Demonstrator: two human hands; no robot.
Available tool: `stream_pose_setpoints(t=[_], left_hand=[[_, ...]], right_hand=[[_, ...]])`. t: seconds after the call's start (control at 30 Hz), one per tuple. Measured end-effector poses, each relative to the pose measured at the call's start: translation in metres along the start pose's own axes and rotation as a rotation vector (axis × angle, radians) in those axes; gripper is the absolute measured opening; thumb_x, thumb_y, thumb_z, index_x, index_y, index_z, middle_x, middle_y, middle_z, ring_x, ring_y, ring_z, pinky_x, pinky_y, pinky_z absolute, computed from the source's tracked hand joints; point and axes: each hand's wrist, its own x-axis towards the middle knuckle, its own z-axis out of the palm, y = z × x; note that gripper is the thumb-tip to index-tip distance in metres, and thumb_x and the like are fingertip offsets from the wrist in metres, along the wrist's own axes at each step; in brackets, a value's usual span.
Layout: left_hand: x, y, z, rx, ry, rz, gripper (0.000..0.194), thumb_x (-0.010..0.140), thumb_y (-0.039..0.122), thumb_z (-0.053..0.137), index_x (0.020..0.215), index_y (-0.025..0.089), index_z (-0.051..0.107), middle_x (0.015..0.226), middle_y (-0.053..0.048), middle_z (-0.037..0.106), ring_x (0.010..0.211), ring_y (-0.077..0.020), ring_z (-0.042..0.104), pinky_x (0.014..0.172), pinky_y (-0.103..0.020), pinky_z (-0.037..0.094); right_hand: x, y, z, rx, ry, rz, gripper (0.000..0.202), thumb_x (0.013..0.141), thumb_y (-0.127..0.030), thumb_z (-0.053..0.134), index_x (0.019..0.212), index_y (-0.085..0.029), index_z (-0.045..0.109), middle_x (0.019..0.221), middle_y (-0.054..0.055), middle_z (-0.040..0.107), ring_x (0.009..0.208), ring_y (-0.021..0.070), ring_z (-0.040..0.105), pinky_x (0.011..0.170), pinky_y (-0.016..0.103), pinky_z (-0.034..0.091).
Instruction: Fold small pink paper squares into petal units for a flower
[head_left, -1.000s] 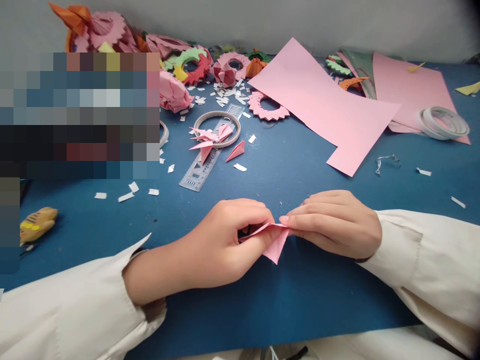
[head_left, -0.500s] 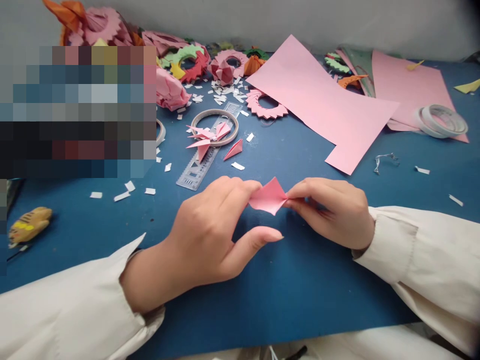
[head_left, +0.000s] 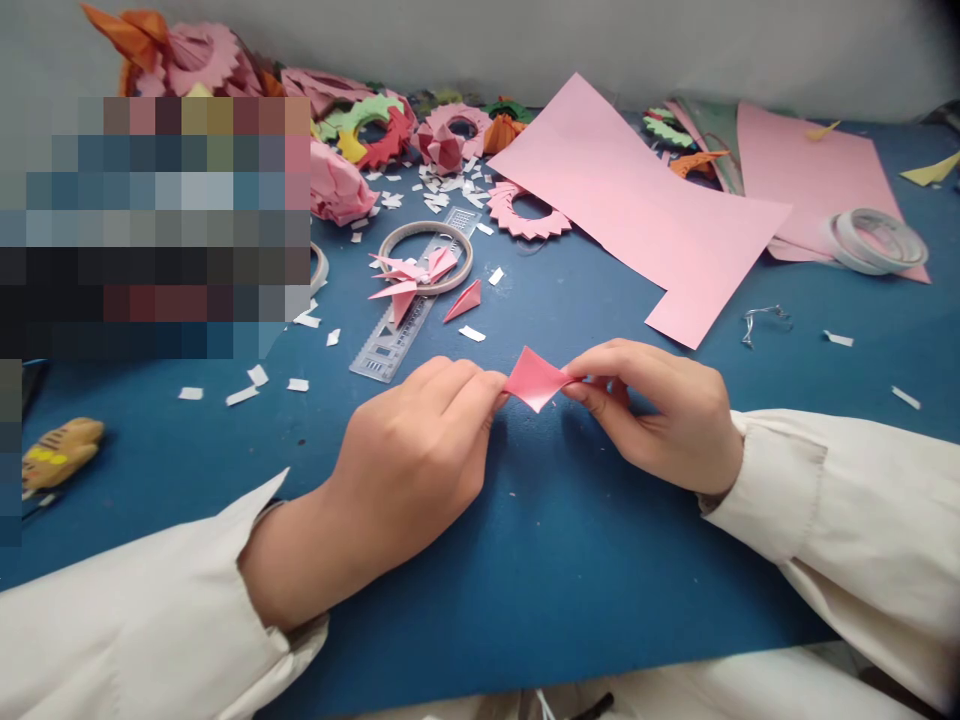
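A small square of pink paper [head_left: 537,380] is held up diamond-wise between my two hands, just above the blue table. My left hand [head_left: 420,440] pinches its left corner, thumb mostly hidden behind the fingers. The right corner sits between the thumb and forefinger of my right hand [head_left: 660,410]. Beyond them lie a small folded pink paper piece [head_left: 463,301] and a pink pointed paper figure [head_left: 412,278]. That figure rests over a roll of tape [head_left: 386,240] and a clear plastic ruler [head_left: 375,350].
A large cut pink sheet [head_left: 630,190] lies at the back right, beside more tape rolls [head_left: 877,242]. Folded paper rings [head_left: 525,212] and crumpled pink paper [head_left: 341,185] line the back. White paper scraps [head_left: 471,333] are scattered about. A yellow striped object [head_left: 64,452] lies at left.
My left thumb has closed against the fingers, pinching the left corner. The paper has shifted slightly left and up, now stretched between both hands.
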Motion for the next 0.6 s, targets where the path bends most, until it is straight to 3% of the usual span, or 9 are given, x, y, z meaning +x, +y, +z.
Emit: stream_pose_setpoints(t=[0.33,0.6], left_hand=[[-0.0003,0.0002,0.0009,-0.081,-0.022,-0.089,0.014,0.088,0.016,0.046,0.083,0.016,0.059,0.086,-0.004,0.066,0.081,-0.0175,0.061,0.070,-0.027,0.048],[0.0017,-0.0002,0.0011,-0.084,-0.064,-0.046,0.017,0.086,0.014,0.046,0.076,0.014,0.060,0.081,-0.007,0.063,0.078,-0.0199,0.058,0.068,-0.031,0.047]], right_hand=[[0.0002,0.0002,0.0002,0.015,0.003,0.068,0.014,0.088,-0.010,0.048,0.090,-0.019,0.059,0.077,-0.001,0.066,0.063,0.0084,0.060,0.059,0.019,0.048],[0.0007,0.0018,0.0014,-0.035,-0.030,0.003,0.012,0.087,-0.010,0.049,0.089,-0.017,0.058,0.076,0.000,0.064,0.065,0.0089,0.057,0.061,0.020,0.047]])
